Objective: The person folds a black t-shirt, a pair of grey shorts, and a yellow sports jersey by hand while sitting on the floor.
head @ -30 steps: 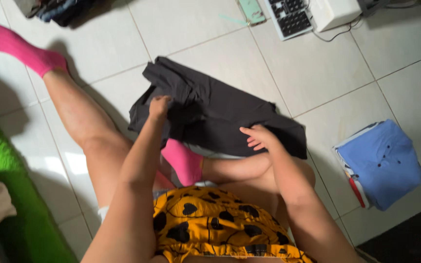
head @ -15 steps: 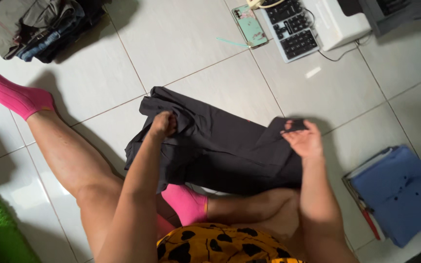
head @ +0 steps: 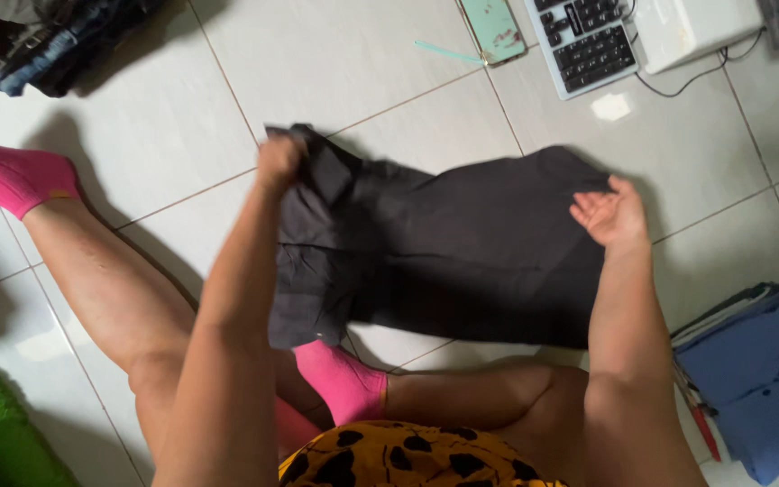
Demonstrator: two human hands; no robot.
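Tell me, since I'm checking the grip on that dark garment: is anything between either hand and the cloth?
Nothing visible. The left hand is closed on the dark garment at its upper left corner, and the right hand holds its right edge, palm showing. The cloth is lifted over the tiled floor.

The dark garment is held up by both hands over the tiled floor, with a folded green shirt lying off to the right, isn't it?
Not quite. The folded shirt at the right is blue, not green, as the head view shows. The rest holds: the left hand and right hand grip the dark garment at its two ends, spread above the tiled floor.
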